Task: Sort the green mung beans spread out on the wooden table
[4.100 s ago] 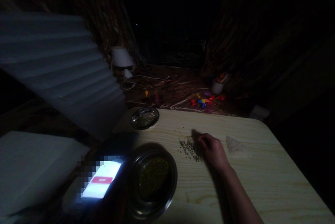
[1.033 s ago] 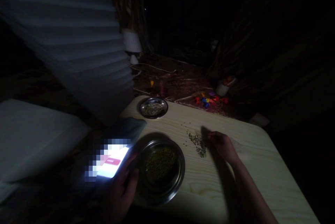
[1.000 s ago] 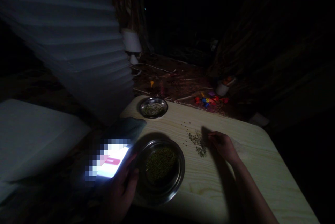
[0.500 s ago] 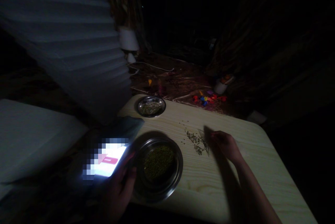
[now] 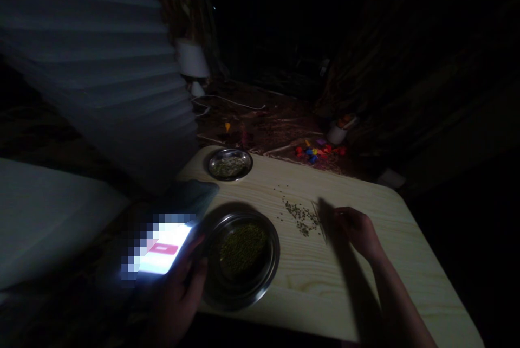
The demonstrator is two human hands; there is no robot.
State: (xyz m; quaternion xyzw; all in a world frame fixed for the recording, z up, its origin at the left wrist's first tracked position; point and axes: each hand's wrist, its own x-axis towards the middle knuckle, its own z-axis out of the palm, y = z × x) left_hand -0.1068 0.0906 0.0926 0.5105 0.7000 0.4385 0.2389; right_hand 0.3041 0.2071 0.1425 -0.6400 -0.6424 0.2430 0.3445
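Note:
My left hand is closed around a lit phone at the table's near left edge, right beside a large steel bowl of small green beans. My right hand rests on the light wooden table with its fingers curled. It seems to hold a thin pale sheet stood on edge. Just left of that sheet lies a loose scatter of beans.
A small steel dish with pale bits sits at the table's far left corner. A dark cloth lies by the phone. On the dark floor beyond are coloured toy pieces, a white cup and a white lamp. A pale pleated surface fills the left.
My right hand has drawn a little to the right, away from the scattered beans it was touching four seconds ago. My left hand with the phone has come into view.

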